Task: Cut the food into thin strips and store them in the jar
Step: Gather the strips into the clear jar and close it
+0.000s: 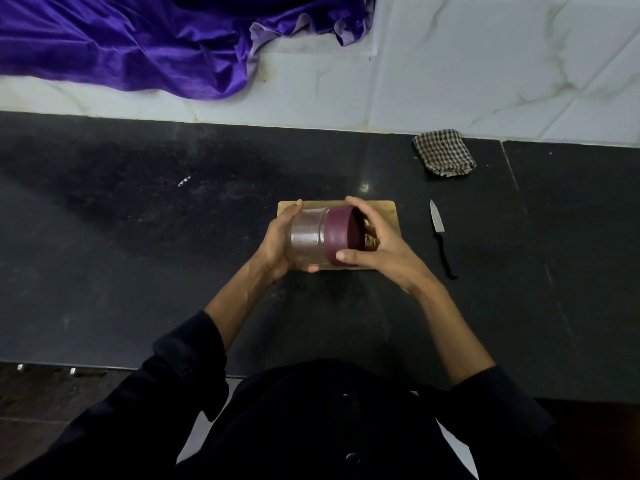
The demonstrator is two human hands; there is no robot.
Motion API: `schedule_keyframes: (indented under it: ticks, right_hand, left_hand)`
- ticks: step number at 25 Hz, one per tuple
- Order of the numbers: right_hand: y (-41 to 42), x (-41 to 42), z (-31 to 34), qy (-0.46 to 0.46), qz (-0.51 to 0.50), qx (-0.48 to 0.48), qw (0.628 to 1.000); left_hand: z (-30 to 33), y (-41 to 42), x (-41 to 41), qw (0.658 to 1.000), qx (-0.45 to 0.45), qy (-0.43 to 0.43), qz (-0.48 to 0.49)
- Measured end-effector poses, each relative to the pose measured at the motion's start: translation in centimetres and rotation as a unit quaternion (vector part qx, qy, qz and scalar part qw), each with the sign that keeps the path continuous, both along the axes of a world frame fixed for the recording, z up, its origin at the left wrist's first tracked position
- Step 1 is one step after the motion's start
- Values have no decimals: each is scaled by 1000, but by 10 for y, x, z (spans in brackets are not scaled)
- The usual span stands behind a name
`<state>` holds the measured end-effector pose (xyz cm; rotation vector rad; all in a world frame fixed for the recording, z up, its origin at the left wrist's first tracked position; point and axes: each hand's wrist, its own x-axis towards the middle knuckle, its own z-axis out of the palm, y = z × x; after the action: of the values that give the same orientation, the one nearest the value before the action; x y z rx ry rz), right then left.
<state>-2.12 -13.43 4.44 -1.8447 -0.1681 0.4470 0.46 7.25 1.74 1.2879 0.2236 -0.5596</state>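
Big black counter [138, 237] underneath everything, running out to both sides of the hands. Purple cloth [121, 46] bunched up way beyond them against the white tiled wall [485, 64], well out of the action.

Wooden cutting board [384, 211] sitting directly below both hands, mostly hidden by them. Handy spot for it, right in front of the body, probably so the cutting and the filling happen in one place.

Clear jar [304, 237] held up over the board, tipped on its side, lid end pointing right. Left hand [277, 240] wrapped around the clear body, fingers curled over the far side and thumb underneath, gripping it firmly. Looks like a bracing hold so the jar can't spin. Maroon lid [341, 235] on the jar's mouth, with the right hand [377, 247] clasped around its rim, thumb at the near edge and fingers over the top. Classic twist grip; can't tell if screwing on or off.

Bit of pale brownish food [371, 241] peeking out just past the lid, tucked under the right palm, seemingly on the board. Too hidden to say whether cut yet.

Checked rag [444, 152] off to the far right, beyond the right hand. Small knife [438, 225] lying flat just right of the right hand, untouched.
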Motion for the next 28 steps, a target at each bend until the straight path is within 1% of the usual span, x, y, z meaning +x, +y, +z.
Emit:
schedule_keyframes:
  ticks: [1, 4, 10, 14, 16, 17, 19, 21, 23, 25, 28]
  right_hand:
    - [-1, 0, 0, 0, 2, -1, 1000]
    - [1, 0, 4, 49, -36, 4, 998]
    - [-16, -12, 2, 11, -58, 8, 998]
    - [-56, -43, -6, 34, -181, -2, 983]
    - [-75, -61, -21, 54, -228, -61, 970]
    - [-83, -71, -29, 64, -240, -113, 962]
    - [-91, -86, -45, 79, -235, -226, 942]
    - [-90, -94, -54, 65, -211, -308, 926]
    - [-88, -96, -58, 48, -199, -352, 913]
    - [-88, -94, -59, 50, -199, -381, 902]
    - [-87, -93, -59, 72, -185, -393, 898]
  left_hand:
    - [-1, 0, -1, 1000, -1, -1, 1]
    - [-2, -2, -4, 1000, 10, 7, 11]
    - [5, -13, -6, 1000, 6, 25, 17]
    - [11, -34, -6, 999, 32, 33, -1]
    - [12, -45, -7, 998, 46, 28, -9]
    - [12, -52, -9, 998, 49, 28, -16]
    - [13, -62, -11, 998, 49, 24, -37]
    - [15, -71, -14, 997, 48, 19, -58]
    - [18, -77, -18, 996, 48, 16, -71]
    - [19, -80, -20, 996, 47, 10, -78]
    - [19, -78, -22, 996, 46, -1, -80]
